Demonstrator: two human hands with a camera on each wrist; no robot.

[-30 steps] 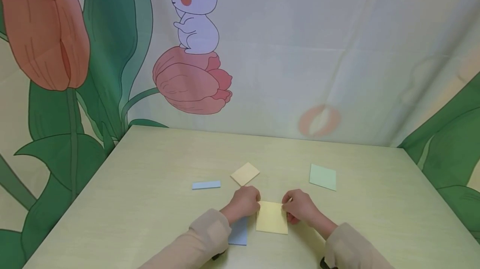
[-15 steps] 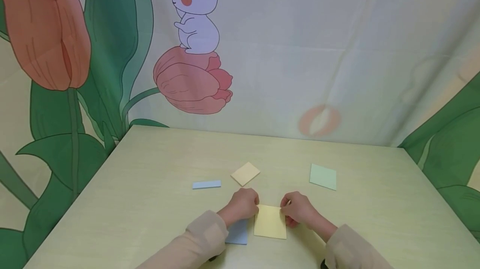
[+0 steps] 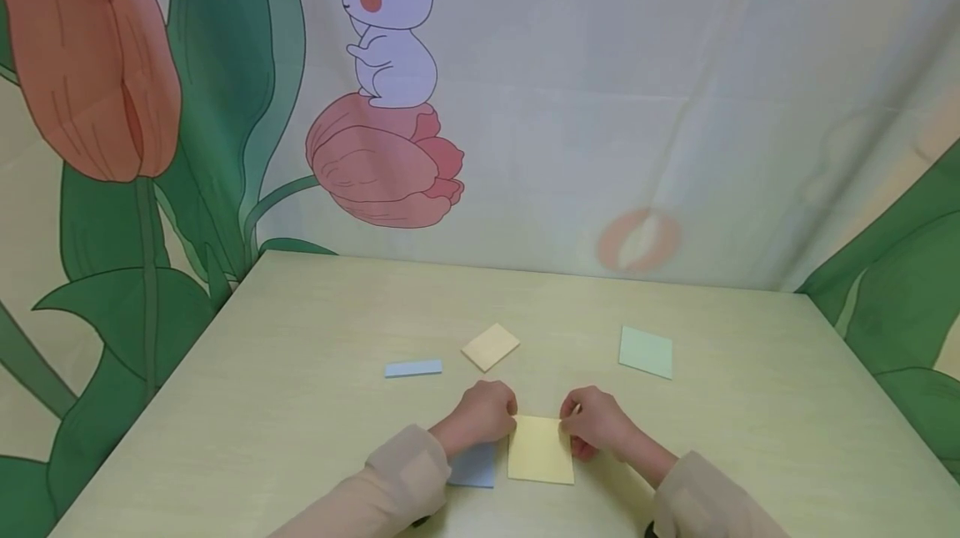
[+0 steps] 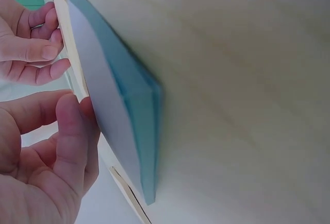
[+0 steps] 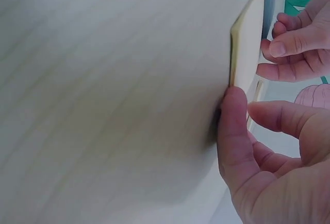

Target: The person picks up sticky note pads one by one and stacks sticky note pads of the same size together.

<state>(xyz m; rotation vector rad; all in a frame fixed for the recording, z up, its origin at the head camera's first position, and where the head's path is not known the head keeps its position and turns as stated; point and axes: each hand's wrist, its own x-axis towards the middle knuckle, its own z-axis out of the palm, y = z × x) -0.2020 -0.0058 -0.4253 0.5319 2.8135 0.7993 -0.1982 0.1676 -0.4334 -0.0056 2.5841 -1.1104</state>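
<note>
Left grip [image 3: 482,413] / right grip [image 3: 596,420]: pinching yellow pad [image 3: 540,456] | blue pad [image 4: 114,98]: thickness plainest in left wrist view

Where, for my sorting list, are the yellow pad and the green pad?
Yellow pad [image 3: 541,451]: head view, middle of its top.
Green pad [image 3: 646,353]: head view, middle of its top.

Held pad [image 3: 541,453] between left fingers [image 4: 73,136] and right fingers [image 5: 236,136]; on desk [image 3: 750,392], second pad [image 3: 476,468] left; behind, from left: strip [image 3: 413,369], third pad [image 3: 491,347], fourth pad [image 3: 646,352].
</note>
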